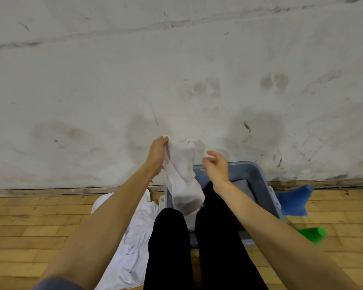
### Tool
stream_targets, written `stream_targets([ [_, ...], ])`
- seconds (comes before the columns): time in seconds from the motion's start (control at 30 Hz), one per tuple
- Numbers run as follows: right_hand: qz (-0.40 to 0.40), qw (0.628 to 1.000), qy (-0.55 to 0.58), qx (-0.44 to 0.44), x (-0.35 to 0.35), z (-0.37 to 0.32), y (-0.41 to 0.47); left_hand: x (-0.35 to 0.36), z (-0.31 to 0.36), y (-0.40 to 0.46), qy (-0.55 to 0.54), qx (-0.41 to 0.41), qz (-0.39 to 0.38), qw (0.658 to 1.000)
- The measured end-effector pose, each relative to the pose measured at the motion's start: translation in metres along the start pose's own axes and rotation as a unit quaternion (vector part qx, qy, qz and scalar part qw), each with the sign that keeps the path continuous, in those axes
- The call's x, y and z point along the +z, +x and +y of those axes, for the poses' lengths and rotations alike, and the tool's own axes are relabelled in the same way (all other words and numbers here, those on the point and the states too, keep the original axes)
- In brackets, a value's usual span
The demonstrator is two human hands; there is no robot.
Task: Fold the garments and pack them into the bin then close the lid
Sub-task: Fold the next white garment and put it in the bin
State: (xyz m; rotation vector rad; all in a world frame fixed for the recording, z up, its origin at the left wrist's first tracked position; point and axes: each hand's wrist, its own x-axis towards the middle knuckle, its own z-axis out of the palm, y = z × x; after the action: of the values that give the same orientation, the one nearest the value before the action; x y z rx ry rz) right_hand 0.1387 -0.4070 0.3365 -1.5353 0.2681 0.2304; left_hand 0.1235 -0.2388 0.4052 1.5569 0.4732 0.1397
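My left hand [157, 151] grips the top of a pale pink garment [182, 181] and holds it up, so it hangs down over the near left corner of the grey-blue bin [264, 185]. My right hand [215, 166] hovers just right of the garment with fingers loosely spread, holding nothing. Inside the bin lies a grey folded piece [244, 190]. A second whitish garment [134, 237] lies crumpled on the wooden floor left of the bin. My black-trousered legs [170, 248] cover the bin's near side.
A scuffed white wall [176, 70] rises right behind the bin. A white lid-like piece [99, 203] shows behind my left forearm. A blue object [293, 200] and a green object [312, 234] lie on the floor right of the bin.
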Motion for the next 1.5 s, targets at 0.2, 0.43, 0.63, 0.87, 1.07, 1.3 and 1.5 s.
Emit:
stream_targets([
  [0.2,-0.173,0.905,-0.344,-0.180,-0.011,-0.022,0.021,-0.015,0.038,0.003,0.057,0.058,-0.126,0.989],
  [0.43,-0.237,0.933,-0.227,-0.149,-0.039,-0.049,0.033,-0.047,0.045,0.004,0.147,0.045,-0.157,0.976],
  [0.63,-0.243,0.947,-0.142,-0.157,-0.056,-0.075,0.028,-0.069,0.017,0.007,0.294,0.104,-0.099,0.945],
  [0.87,-0.230,0.949,-0.152,-0.155,-0.068,-0.107,0.019,-0.051,0.007,0.007,0.114,0.042,-0.071,0.990],
  [1.07,-0.185,0.963,-0.133,-0.141,-0.067,-0.124,0.030,-0.010,0.013,0.011,-0.051,-0.032,0.045,0.997],
  [1.3,-0.124,0.974,-0.147,-0.116,-0.058,-0.116,0.034,0.000,0.016,0.028,-0.019,0.034,0.073,0.997],
  [1.5,-0.137,0.967,-0.172,-0.129,-0.050,-0.111,0.020,-0.016,0.005,0.033,0.011,0.041,0.053,0.998],
])
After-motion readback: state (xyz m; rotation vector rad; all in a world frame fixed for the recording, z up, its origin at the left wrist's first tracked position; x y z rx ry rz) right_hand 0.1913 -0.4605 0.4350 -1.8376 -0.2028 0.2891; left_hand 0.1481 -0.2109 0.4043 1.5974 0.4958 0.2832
